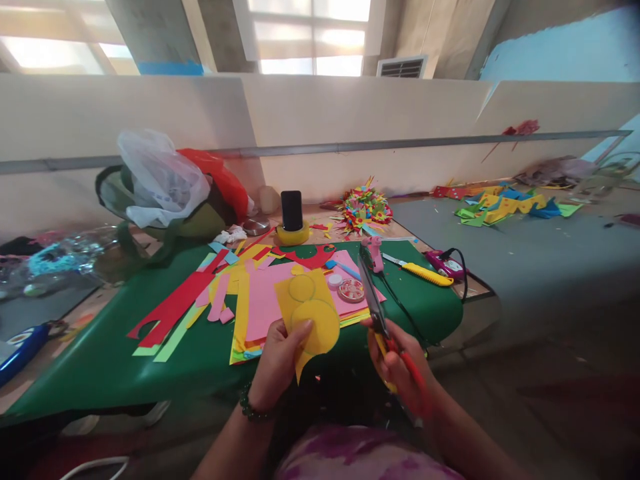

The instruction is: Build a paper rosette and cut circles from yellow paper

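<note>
My left hand [281, 357] pinches a yellow paper sheet [280, 291] between thumb and fingers. Two circles are drawn on the sheet, a small one above a larger one, and the larger one's lower right edge is cut round. In my right hand [407, 357] is a pair of scissors [373, 303] with red and yellow handles, blades pointing up and apart from the paper. The blades look closed together. Behind the yellow sheet lies a stack of coloured paper [260, 303] with pink on top. A round patterned disc [351, 291] rests on the stack.
A green mat [195, 387] covers the table. Red and green paper strips [175, 307] lie left. At the right are a pink glue gun [371, 253] and a yellow-handled utility knife [425, 272]. A phone [291, 210] stands on a tape roll [293, 235] near a colourful paper ball [365, 208].
</note>
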### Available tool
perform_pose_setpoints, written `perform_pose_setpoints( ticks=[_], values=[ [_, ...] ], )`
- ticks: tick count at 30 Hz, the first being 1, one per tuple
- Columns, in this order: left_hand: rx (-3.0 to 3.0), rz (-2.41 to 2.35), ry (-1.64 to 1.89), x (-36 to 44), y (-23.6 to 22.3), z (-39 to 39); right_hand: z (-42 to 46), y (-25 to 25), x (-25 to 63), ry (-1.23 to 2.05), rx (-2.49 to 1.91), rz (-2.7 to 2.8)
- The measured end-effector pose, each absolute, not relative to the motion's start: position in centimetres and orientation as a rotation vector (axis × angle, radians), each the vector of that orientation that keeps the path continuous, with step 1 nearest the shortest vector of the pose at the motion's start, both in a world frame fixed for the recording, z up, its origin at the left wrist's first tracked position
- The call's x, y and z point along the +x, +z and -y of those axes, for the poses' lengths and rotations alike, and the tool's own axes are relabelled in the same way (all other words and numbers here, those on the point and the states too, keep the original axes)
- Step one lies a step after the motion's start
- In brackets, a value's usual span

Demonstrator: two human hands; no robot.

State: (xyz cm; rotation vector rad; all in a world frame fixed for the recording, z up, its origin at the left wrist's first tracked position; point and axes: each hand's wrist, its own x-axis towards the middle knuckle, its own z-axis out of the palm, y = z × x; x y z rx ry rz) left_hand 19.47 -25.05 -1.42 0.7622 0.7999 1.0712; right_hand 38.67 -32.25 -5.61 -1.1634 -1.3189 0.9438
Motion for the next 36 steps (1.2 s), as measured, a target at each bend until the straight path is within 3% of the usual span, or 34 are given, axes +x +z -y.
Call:
perform_pose_setpoints(
  ticks=[7, 12, 19, 28, 36],
  values=[
    [0.916, -0.704, 0.691, 19.7, -1.7, 25.9, 29.0, -2.1, 36.8, 0.954, -1.070, 1.105],
    [0.846, -0.591, 0.997, 19.3, -3.6, 26.0, 28.1, -2.1, 35.7, 0.816, -1.050, 0.953],
    [0.889, -0.632, 1.157, 21.4, -6.1, 27.1, 27.6, -2.9, 34.5, 0.722, -1.038, 0.945],
    [0.394, -0.818, 1.415, 22.3, -3.1, 25.8, 29.5, -3.9, 36.4, 0.788, -0.939, 1.440],
    [0.193, -0.726, 1.499, 22.0, -0.2, 24.9, 32.1, -4.5, 36.0, 0.954, -1.104, 1.504]
  ],
)
